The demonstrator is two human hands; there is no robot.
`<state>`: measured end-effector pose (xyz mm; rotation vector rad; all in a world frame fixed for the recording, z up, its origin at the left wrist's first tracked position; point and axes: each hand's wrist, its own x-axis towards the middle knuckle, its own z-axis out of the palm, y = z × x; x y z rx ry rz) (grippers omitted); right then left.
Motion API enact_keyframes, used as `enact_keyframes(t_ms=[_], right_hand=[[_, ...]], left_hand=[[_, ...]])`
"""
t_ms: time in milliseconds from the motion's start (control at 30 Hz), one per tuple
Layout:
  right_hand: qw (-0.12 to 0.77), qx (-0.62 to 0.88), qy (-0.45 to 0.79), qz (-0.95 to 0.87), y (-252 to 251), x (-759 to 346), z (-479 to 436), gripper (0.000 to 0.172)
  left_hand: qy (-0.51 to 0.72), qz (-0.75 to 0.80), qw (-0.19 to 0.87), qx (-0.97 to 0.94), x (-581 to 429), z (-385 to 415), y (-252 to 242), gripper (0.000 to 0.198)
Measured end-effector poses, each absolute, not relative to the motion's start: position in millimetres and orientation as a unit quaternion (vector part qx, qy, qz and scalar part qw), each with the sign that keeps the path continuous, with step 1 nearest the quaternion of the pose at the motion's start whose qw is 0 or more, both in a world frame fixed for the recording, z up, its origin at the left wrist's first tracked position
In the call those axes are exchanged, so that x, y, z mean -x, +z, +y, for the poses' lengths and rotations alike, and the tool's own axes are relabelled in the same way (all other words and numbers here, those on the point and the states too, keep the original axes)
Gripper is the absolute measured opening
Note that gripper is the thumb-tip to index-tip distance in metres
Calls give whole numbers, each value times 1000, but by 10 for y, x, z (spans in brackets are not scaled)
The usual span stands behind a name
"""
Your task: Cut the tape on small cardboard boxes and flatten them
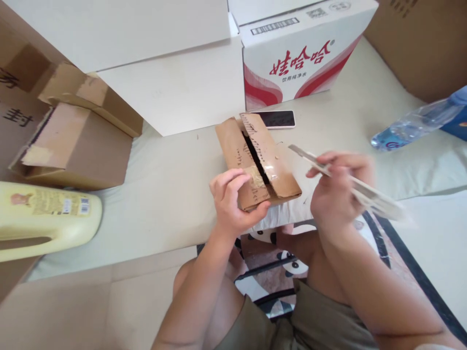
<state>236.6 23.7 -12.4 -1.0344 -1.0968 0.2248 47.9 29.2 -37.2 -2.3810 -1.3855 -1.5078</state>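
1. The box (pixel 257 163) sits at the near edge of the cushion (pixel 164 194), right in front of me and turned a bit askew. It's a small, scruffy brown carton. There's a dark gap between the top flaps, and a patch of tape (pixel 255 177) crosses the near end.
2. My left hand (pixel 229 201) is clamped on the near end of the box. The fingers curl over the top next to the tape and the thumb presses on the near side.
3. My right hand (pixel 335 194) is wrapped around a knife (pixel 375 198), just right of the box and not touching it. The blade end points far-left. It's blurry, so I can't tell how far the blade is out.
4. My guess is the box is light. The card looks thin and creased, so it'd probably cave in if squeezed in the middle.
5. The ends and corners look like the stiffest places to hold it. The tape looks glossy, so I'd expect fingers to slip there, and I'd keep them away from the gap.
6. A phone (pixel 273 118) lies face up just beyond the box.
7. Further back are a white box (pixel 175 82) and a red-printed box (pixel 302 53).
8. Some brown boxes (pixel 73 146) are on the far left, with a yellow jug (pixel 44 218) on its side at near left.
9. A water bottle (pixel 412 124) lies on the far right.
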Motion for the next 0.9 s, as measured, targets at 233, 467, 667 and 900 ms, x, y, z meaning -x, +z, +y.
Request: enact_keyframes(t_ms=[233,467,667,900], right_hand=[[395,610,125,-676,-772,-2595,462,28],[220,677,148,-687,-863,-2435,425,67],[116,642,178,-737,-673,-2242,295,59],[99,594,184,-777,-697,-2166,323,61]], left_hand=[[-518,-478,19,709,-282,425,-371,39],[-613,-563,12,554,67,501,-421,48],[-742,-579,-156,301,195,708,-374,31],[-758,-556,-315,134,347,871,-435,12]])
